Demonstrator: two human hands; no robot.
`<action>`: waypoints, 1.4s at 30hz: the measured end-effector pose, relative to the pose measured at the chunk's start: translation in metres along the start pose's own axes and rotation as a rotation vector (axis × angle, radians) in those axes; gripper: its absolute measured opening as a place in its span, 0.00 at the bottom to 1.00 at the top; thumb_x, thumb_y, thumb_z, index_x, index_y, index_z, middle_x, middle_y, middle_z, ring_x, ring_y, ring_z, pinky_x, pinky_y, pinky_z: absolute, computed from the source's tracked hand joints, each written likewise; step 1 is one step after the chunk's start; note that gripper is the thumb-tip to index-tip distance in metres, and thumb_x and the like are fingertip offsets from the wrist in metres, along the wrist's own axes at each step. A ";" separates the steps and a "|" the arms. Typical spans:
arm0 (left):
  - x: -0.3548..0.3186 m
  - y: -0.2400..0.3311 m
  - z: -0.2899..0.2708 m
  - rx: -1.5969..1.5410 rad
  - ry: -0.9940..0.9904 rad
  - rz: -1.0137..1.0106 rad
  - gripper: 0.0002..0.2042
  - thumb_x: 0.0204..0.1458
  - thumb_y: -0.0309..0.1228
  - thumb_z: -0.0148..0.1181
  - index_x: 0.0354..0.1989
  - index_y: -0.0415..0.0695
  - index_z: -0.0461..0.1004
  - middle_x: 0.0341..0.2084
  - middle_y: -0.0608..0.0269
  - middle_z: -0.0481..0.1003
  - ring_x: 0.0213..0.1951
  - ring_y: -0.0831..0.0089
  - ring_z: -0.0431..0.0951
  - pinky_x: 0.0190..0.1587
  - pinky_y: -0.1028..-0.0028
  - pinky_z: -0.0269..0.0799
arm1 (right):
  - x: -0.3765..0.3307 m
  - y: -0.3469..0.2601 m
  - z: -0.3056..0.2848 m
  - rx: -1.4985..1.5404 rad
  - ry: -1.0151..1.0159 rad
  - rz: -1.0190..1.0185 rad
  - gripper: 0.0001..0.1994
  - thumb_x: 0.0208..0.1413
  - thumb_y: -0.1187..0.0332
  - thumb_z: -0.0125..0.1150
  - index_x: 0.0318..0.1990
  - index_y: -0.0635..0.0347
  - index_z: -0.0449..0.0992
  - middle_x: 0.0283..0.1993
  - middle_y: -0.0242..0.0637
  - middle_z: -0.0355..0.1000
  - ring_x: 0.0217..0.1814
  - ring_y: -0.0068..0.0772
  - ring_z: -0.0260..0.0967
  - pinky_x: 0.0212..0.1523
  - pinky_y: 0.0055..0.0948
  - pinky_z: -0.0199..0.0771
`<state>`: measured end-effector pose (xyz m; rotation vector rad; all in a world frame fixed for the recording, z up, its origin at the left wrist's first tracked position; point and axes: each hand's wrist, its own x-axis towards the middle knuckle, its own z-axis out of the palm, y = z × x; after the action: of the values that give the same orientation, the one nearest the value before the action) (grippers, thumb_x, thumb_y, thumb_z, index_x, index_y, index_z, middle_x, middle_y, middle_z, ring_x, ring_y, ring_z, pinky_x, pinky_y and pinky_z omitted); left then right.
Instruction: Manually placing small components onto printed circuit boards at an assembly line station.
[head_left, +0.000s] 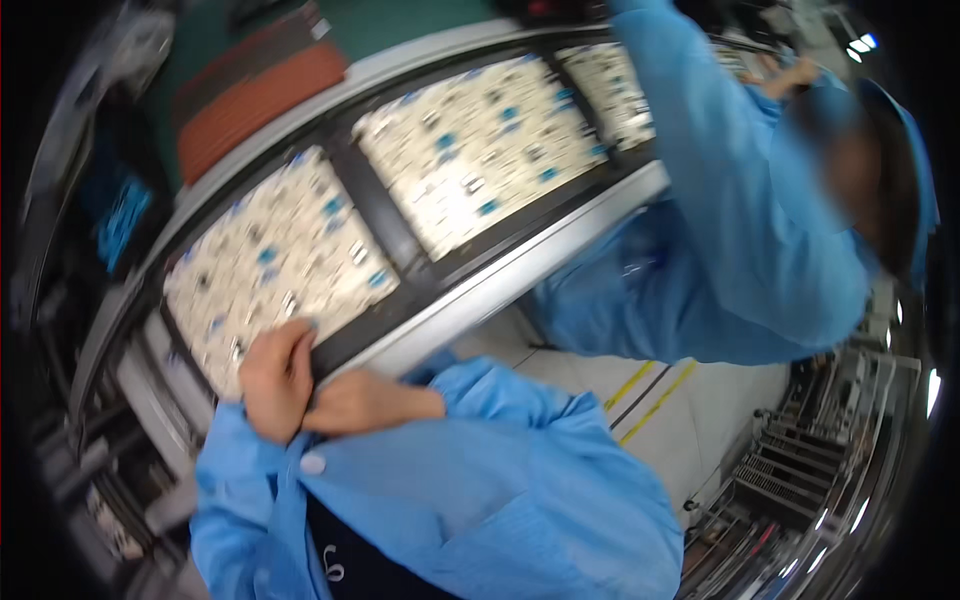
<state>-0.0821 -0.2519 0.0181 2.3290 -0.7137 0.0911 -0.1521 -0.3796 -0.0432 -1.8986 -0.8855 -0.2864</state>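
My left hand is curled, thumb against the fingers, over the near edge of a cream circuit board panel dotted with blue and silver parts. Whether anything is in its grip is hidden. Close beside its wrist, my right hand is closed too, fingertips tucked behind the left hand; what they hold, if anything, does not show. Both hands are low at my chest, next to the conveyor's near metal rail. The panel lies flat in a black carrier frame.
A second cream panel and a third continue along the conveyor to the right. A co-worker in a blue smock leans over the line there. An orange-red slab lies beyond the far rail. A metal rack stands at lower right.
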 end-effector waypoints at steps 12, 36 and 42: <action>0.029 0.017 -0.009 -0.152 -0.165 -0.387 0.06 0.42 0.20 0.66 0.24 0.35 0.72 0.18 0.53 0.73 0.21 0.69 0.73 0.25 0.73 0.67 | -0.001 0.009 0.005 0.076 0.178 -0.044 0.09 0.48 0.69 0.54 0.39 0.56 0.73 0.24 0.34 0.65 0.27 0.35 0.69 0.25 0.30 0.69; 0.066 -0.009 -0.019 -0.075 -0.786 -0.533 0.17 0.51 0.31 0.60 0.12 0.36 0.74 0.06 0.57 0.70 0.11 0.73 0.70 0.16 0.71 0.63 | -0.004 0.010 -0.020 0.288 0.112 0.029 0.08 0.57 0.68 0.52 0.42 0.59 0.73 0.28 0.39 0.70 0.30 0.39 0.70 0.27 0.33 0.69; 0.068 -0.014 -0.022 -0.072 -0.868 -0.528 0.17 0.53 0.33 0.59 0.13 0.37 0.75 0.07 0.61 0.70 0.10 0.75 0.68 0.16 0.73 0.62 | -0.009 0.016 -0.015 0.306 0.026 0.069 0.11 0.57 0.71 0.53 0.46 0.62 0.73 0.32 0.39 0.70 0.33 0.37 0.71 0.32 0.31 0.71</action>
<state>-0.0143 -0.2609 0.0433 2.3568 -0.4351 -1.2082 -0.1449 -0.4000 -0.0512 -1.6337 -0.7951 -0.1244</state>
